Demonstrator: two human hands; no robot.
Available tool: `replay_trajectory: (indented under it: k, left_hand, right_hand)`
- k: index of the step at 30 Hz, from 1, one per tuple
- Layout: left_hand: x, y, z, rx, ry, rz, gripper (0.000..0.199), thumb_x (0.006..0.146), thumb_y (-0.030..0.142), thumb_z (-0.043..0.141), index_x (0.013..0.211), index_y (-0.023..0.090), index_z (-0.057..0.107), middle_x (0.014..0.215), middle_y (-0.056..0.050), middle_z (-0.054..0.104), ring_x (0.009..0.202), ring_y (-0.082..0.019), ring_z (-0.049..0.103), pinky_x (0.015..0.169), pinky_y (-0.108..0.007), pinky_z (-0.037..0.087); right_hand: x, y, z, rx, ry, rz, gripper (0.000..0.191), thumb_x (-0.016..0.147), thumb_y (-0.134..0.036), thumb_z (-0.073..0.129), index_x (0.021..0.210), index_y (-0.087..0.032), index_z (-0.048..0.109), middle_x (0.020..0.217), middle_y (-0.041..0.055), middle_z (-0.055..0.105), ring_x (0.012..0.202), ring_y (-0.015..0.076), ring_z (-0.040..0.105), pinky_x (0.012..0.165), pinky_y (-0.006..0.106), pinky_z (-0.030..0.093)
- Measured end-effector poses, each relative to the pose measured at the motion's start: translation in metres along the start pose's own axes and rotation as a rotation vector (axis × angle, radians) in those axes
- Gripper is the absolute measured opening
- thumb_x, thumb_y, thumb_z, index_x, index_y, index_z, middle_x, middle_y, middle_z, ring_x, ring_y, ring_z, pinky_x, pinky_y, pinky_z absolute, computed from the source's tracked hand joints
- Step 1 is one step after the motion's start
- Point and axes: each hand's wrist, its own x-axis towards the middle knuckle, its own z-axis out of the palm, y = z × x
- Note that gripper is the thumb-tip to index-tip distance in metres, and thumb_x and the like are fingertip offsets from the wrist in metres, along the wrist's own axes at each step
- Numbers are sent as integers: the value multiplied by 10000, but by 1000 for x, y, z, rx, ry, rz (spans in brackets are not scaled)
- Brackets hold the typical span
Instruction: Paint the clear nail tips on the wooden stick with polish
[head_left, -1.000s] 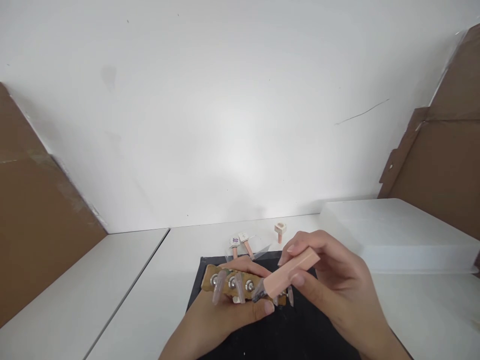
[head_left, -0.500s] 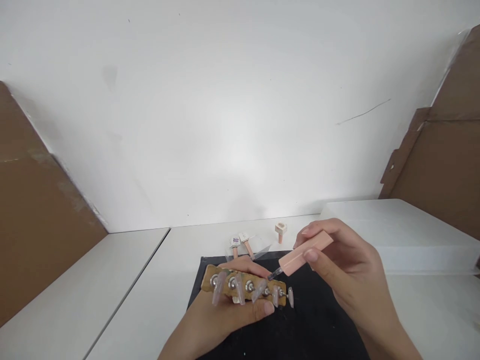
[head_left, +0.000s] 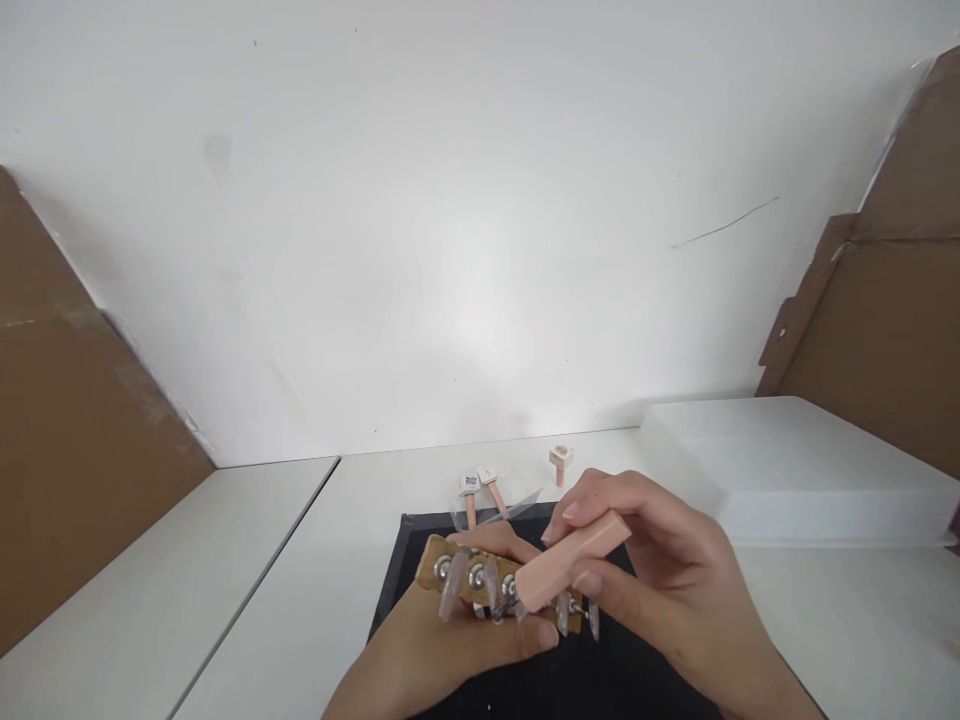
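My left hand (head_left: pixel 457 640) grips a brown nail tip stand (head_left: pixel 429 562) from below, its thumb along the near side. Several clear, pinkish false nails (head_left: pixel 451 590) stick up from the stand on round metal bases. Between thumb and fingers, my right hand (head_left: pixel 667 570) holds a nail polish brush (head_left: pixel 574 560) by its peach cap. The brush points down and left, its dark bristle end among the middle nails. The cap covers part of the nails behind it, so I cannot tell whether the bristles touch one.
Two peach-handled pieces with square white tops (head_left: pixel 469 484) lie on clear plastic behind the black mat (head_left: pixel 390 585). A similar piece (head_left: pixel 560 462) stands to their right. A white block (head_left: pixel 817 470) is at right; cardboard panels (head_left: pixel 82 420) flank the white wall.
My right hand has brought the brush down and left, from above the stand to among the middle nails. The stand has shifted slightly right and down in my left hand.
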Motion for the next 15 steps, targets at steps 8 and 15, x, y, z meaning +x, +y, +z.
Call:
replay_trajectory:
  k: [8, 15]
  left_hand:
    - [-2, -5, 2, -105, -37, -8, 237, 697, 264, 817, 849, 191, 650, 787, 21, 610, 829, -177, 590, 727, -295, 457]
    - [-8, -11, 2, -106, -34, -90, 292, 682, 294, 837, 927, 230, 693, 832, 37, 651, 808, -146, 627, 707, -262, 490]
  right_hand:
    - [2, 4, -1, -25, 17, 9, 182, 872, -243, 707, 992, -375, 671, 845, -48, 704, 619, 121, 579, 550, 226, 501]
    - [0, 5, -1, -16, 65, 6, 147, 893, -247, 697, 984, -359, 667, 808, -68, 743, 600, 91, 608, 601, 189, 520]
